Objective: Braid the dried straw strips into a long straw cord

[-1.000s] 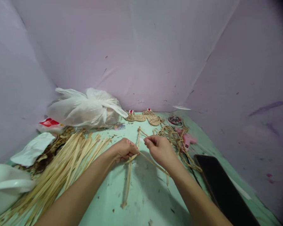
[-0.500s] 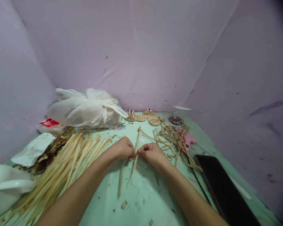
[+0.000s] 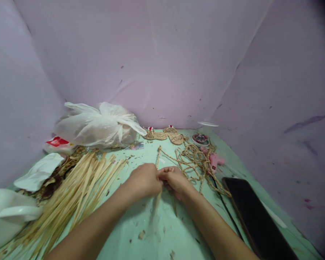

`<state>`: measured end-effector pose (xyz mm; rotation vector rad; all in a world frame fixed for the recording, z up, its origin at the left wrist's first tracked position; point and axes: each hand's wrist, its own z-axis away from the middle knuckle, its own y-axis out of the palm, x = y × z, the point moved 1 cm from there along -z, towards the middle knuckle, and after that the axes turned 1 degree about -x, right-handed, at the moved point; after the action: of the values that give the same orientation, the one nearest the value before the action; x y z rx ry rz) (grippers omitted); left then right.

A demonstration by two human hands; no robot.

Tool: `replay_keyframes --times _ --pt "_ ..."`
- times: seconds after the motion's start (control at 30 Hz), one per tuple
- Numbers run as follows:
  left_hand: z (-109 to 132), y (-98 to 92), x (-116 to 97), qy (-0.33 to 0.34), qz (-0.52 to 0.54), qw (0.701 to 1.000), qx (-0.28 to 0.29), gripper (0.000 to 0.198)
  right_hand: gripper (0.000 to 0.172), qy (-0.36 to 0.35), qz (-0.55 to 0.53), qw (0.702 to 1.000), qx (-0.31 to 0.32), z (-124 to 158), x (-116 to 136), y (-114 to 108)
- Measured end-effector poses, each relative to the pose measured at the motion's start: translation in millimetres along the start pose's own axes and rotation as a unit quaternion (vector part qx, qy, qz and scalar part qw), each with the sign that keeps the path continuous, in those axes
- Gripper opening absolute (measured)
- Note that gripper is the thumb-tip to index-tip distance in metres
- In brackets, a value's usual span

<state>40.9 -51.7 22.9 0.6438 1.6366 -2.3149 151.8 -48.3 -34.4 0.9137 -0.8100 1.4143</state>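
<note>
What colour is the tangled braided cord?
The braided cord is light brown, like straw; it shows best in the head view.

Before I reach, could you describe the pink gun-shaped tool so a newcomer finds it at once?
On the green table, find the long, flat black object at right. Just beyond its far end lies a tangle of braided cord, and the tool rests at the tangle's right edge. Its pink body stands out against the straw-coloured cord.
</note>
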Motion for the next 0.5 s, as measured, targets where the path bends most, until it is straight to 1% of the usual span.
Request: replay_keyframes --times 0.07,0.1,0.17,0.23,0.27,0.3,0.33,0.37,0.4,0.43,0.5 --pt "-9 -7.4 8 -0.043 0.09 0.995 -0.005 0.016 0.009 -0.014 0.014 0.999 0.028 -1 -1 -2" --pt "-13 -8.7 12 -0.068 0.152 0.986 0.0 0.014 0.012 -0.02 0.015 0.999 0.041 -1 -1 -3" --pt "-20 -4.6 18 -0.1 0.269 0.957 0.053 0.012 0.014 -0.024 0.009 0.998 0.062 -2 -2 -5" --pt "-24 5.8 21 -0.103 0.356 0.92 0.131 0.009 0.011 -0.027 0.005 0.997 0.076 -3 -3 -7" --pt "-25 11.5 22 -0.1 0.386 0.903 0.158 0.009 0.009 -0.029 0.009 0.996 0.081 -4 -4 -8" --pt "-26 16.8 23 -0.097 0.407 0.892 0.173 0.01 0.008 -0.037 0.018 0.995 0.087 -5 -4 -9" --pt "-26 21.1 24 -0.096 0.416 0.888 0.171 0.011 0.007 -0.051 0.035 0.994 0.092 -6 -5 -10" --pt "-26 24.2 24 -0.096 0.411 0.893 0.156 0.012 0.006 -0.068 0.062 0.991 0.095 -7 -5 -10" --pt "-25 26.4 24 -0.098 0.391 0.905 0.137 0.014 0.006 -0.089 0.101 0.987 0.09 -8 -6 -11" --pt "-25 27.8 23 -0.101 0.36 0.921 0.114 0.016 0.007 -0.112 0.149 0.98 0.073 -8 -7 -11" --pt "-24 29.9 21 -0.113 0.28 0.95 0.076 0.019 0.01 -0.161 0.26 0.952 0.009 -7 -8 -11"
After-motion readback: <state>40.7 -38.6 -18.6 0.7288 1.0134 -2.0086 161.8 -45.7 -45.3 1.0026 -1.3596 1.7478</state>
